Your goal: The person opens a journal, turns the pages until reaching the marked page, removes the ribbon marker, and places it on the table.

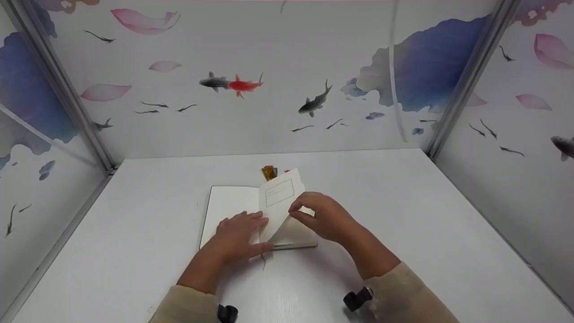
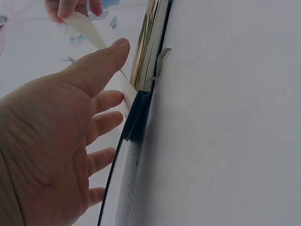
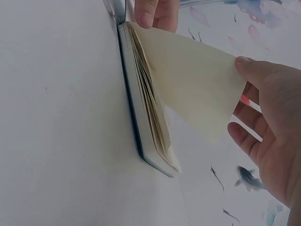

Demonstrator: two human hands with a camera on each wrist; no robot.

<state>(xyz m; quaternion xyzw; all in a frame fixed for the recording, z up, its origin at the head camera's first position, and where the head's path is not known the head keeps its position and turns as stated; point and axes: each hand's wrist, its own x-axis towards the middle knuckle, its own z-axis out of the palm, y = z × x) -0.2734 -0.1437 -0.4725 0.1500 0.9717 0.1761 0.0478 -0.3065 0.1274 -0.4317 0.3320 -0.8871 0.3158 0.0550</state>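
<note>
An open notebook (image 1: 233, 197) with a dark cover lies on the white table. My left hand (image 1: 240, 235) rests across its left page near the spine, fingers extended and thumb over the lower edge. Between thumb and fingertips, my right hand (image 1: 329, 217) pinches the outer edge of a cream page (image 1: 280, 190), which bears a printed rectangle. That page stands lifted and slanted above the right-hand stack. In the right wrist view the raised page (image 3: 193, 75) fans away from the thick page block (image 3: 148, 103). A thin ribbon (image 1: 263, 261) pokes out below the spine.
Just behind the notebook is a small yellow-brown bundle (image 1: 269, 172), with a red bit (image 1: 286, 171) beside it, partly hidden by the page. The white table (image 1: 148, 233) is enclosed by walls (image 1: 269, 130) painted with fish and petals. Black wrist devices (image 1: 357, 299) hang at both sleeves.
</note>
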